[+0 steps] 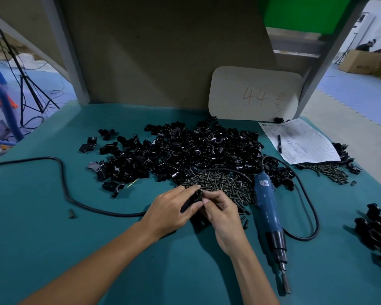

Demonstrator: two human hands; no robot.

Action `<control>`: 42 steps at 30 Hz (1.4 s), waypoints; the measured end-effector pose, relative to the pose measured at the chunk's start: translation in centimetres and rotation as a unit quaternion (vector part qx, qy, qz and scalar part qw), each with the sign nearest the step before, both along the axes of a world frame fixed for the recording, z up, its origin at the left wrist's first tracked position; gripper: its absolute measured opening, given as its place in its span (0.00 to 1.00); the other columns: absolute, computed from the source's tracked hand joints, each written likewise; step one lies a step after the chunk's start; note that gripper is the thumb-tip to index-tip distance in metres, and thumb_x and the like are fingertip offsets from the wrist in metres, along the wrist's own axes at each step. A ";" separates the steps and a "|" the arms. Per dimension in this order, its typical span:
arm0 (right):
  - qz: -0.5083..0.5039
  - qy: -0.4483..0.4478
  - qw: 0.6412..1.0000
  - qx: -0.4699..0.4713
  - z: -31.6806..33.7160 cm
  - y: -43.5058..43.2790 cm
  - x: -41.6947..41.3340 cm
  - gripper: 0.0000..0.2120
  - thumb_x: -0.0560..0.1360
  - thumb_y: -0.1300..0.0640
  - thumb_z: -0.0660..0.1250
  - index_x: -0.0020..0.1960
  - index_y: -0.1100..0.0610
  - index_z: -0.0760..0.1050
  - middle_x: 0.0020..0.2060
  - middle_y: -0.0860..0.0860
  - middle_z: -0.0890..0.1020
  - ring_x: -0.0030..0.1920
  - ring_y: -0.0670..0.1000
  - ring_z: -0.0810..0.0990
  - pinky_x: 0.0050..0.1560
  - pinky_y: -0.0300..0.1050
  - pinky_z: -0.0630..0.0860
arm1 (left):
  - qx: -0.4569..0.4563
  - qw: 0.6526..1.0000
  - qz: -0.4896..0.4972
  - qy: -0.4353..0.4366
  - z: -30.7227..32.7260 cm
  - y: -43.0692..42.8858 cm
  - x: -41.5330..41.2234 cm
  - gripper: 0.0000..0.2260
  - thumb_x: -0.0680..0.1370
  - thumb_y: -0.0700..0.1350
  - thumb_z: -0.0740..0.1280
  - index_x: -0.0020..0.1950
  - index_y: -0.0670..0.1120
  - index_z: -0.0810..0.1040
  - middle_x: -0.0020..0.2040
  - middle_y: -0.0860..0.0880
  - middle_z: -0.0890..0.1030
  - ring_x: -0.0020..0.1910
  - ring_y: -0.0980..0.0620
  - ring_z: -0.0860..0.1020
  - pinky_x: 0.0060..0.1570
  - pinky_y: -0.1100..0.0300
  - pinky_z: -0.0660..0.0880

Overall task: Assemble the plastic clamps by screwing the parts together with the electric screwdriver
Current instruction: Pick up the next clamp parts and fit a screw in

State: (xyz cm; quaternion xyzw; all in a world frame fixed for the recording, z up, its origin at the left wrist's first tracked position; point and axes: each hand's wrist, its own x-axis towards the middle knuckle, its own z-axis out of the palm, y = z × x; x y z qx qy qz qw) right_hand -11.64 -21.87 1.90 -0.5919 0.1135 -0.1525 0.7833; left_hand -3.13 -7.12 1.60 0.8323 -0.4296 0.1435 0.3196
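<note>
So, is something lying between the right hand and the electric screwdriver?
Nothing visible blocks it. The electric screwdriver lies flat just right of the right hand, with only a few loose screws on the mat between them. That hand and the left hand hold a black clamp part.

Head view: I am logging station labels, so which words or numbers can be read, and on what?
"44", handwritten, then an unclear character: on the beige board.
Sticker on the electric screwdriver: too blurred to read.
Printed sheet under the pen: print too small to read.
Cardboard box: marking unreadable.
</note>
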 end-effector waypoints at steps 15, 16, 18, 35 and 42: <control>0.018 0.008 1.000 -0.006 0.4 0.1 -0.2 0.17 0.82 0.68 0.64 0.47 0.49 0.85 0.49 0.49 0.87 0.53 0.47 0.85 0.53 0.40 0.80 | -0.007 1.000 -0.007 0.010 -0.1 0.0 0.0 0.23 0.82 0.59 0.61 0.70 0.45 0.77 0.53 0.50 0.82 0.50 0.51 0.81 0.46 0.54 0.80; 0.017 0.010 1.000 -0.012 0.6 0.2 -0.3 0.16 0.82 0.68 0.64 0.49 0.50 0.85 0.51 0.49 0.87 0.54 0.48 0.85 0.54 0.40 0.80 | -0.009 1.000 -0.005 0.009 -0.1 0.0 0.0 0.23 0.82 0.58 0.62 0.69 0.45 0.77 0.52 0.51 0.82 0.49 0.52 0.81 0.45 0.55 0.80; -0.014 0.024 0.995 -0.101 0.8 -0.2 -0.8 0.14 0.82 0.65 0.66 0.54 0.49 0.85 0.52 0.47 0.87 0.55 0.46 0.84 0.54 0.39 0.80 | -0.011 1.000 0.003 0.006 -0.1 -0.1 0.0 0.22 0.82 0.58 0.62 0.69 0.46 0.77 0.50 0.51 0.82 0.46 0.53 0.80 0.43 0.56 0.80; 0.017 0.166 0.727 -0.666 1.8 -3.6 -1.1 0.10 0.82 0.54 0.66 0.62 0.53 0.74 0.49 0.48 0.69 0.55 0.54 0.75 0.46 0.44 0.64 | -0.009 1.000 0.015 0.013 -0.1 -0.2 0.0 0.21 0.82 0.58 0.62 0.70 0.47 0.76 0.51 0.52 0.81 0.47 0.52 0.81 0.44 0.52 0.81; 0.058 0.129 0.707 -0.693 1.6 -2.5 0.0 0.10 0.80 0.58 0.66 0.61 0.56 0.73 0.51 0.49 0.72 0.54 0.54 0.72 0.49 0.41 0.62 | -0.004 1.000 0.016 0.016 -0.1 -0.2 0.0 0.22 0.82 0.60 0.60 0.70 0.48 0.76 0.52 0.52 0.81 0.47 0.52 0.81 0.44 0.53 0.80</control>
